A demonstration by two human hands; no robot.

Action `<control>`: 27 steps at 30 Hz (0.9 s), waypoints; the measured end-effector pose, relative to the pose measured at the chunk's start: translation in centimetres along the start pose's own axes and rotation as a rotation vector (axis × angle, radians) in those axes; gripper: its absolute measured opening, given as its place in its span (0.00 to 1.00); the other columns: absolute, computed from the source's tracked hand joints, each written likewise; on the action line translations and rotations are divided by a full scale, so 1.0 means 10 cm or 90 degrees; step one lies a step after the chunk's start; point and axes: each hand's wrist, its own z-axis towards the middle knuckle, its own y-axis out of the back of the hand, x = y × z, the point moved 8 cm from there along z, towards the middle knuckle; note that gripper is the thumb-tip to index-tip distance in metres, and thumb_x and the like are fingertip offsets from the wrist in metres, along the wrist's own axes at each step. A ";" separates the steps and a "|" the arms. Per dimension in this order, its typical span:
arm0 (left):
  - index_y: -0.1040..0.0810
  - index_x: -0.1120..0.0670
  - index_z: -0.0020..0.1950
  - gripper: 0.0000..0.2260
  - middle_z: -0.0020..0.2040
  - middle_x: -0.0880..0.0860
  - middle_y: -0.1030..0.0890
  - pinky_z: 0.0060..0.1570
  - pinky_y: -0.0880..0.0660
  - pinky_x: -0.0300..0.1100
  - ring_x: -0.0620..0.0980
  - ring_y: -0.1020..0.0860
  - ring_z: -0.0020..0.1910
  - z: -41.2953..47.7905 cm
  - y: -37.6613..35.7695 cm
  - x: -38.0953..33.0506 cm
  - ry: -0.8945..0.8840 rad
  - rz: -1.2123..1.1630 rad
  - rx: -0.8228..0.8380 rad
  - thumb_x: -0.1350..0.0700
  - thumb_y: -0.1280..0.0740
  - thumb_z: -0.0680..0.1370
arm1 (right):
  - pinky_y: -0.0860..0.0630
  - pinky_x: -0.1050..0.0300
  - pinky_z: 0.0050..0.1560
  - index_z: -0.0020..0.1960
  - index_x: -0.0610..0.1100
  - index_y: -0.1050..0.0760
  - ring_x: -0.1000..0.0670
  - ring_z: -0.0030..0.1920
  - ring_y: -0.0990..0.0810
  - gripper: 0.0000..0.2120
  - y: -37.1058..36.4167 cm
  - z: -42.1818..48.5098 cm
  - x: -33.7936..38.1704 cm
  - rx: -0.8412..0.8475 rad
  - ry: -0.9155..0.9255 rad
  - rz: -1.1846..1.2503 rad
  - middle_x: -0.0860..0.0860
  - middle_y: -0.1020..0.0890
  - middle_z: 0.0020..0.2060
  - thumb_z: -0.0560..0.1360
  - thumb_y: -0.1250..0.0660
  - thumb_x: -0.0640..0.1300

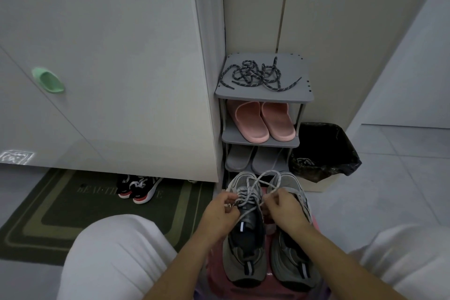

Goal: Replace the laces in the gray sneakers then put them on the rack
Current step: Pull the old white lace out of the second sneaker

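Two gray sneakers stand side by side on a pink surface between my knees: the left sneaker (244, 248) and the right sneaker (292, 258), toes toward the rack. A light gray lace (260, 179) crosses in loops above the left sneaker's eyelets. My left hand (220, 210) pinches one lace end at the shoe's left side. My right hand (282, 207) pinches the other end on the right. Dark speckled laces (258, 75) lie tangled on the top shelf of the gray shoe rack (302, 96).
Pink slippers (265, 122) fill the rack's second shelf, gray slippers (253, 159) the third. A bin with a black bag (323, 151) stands right of the rack. A white cabinet (109, 56) rises at left, with black-and-red sneakers (138, 187) on a green mat (73, 212).
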 end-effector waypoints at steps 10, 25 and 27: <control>0.26 0.48 0.55 0.10 0.51 0.50 0.20 0.39 0.27 0.27 0.42 0.22 0.45 -0.01 0.00 0.01 0.001 -0.023 -0.002 0.61 0.37 0.77 | 0.24 0.67 0.27 0.43 0.38 0.33 0.59 0.22 0.23 0.10 0.10 -0.04 -0.03 -0.063 -0.058 0.140 0.47 0.22 0.30 0.81 0.48 0.38; 0.26 0.50 0.57 0.11 0.53 0.47 0.23 0.43 0.25 0.31 0.43 0.23 0.47 -0.02 0.01 -0.02 -0.013 -0.022 0.008 0.62 0.37 0.78 | 0.19 0.55 0.37 0.42 0.40 0.32 0.48 0.33 0.19 0.09 -0.01 0.03 -0.09 -0.006 -0.064 0.147 0.43 0.19 0.36 0.80 0.43 0.40; 0.26 0.52 0.59 0.12 0.54 0.48 0.23 0.46 0.24 0.32 0.44 0.22 0.48 -0.03 0.01 -0.03 -0.013 -0.022 0.010 0.62 0.37 0.77 | 0.21 0.57 0.41 0.38 0.43 0.28 0.50 0.34 0.21 0.10 -0.05 0.04 -0.04 0.054 -0.019 0.051 0.48 0.21 0.32 0.77 0.35 0.44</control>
